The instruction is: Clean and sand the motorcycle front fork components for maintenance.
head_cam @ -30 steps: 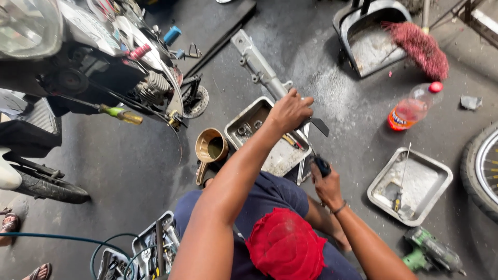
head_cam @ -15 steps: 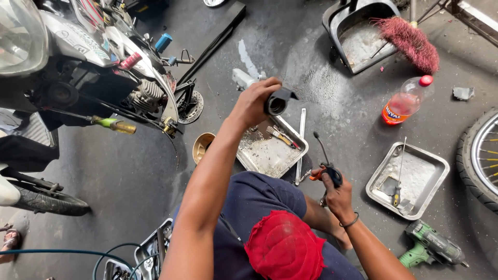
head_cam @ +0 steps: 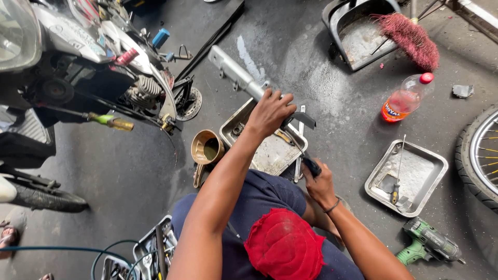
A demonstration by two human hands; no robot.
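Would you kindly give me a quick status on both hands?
Left hand gripping silver fork tube. Right hand holding dark-handled tool. Both above metal tray; brown funnel beside it.

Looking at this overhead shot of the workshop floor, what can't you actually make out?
Head view only:
- Top end of the grey fork tube: the left hand covers it.
- Tool in the right hand: only a dark handle shows; its working end blurs over the metal tray.
- Spoked wheel: cut off by the right edge.
- Toolbox: cut off by the bottom edge.
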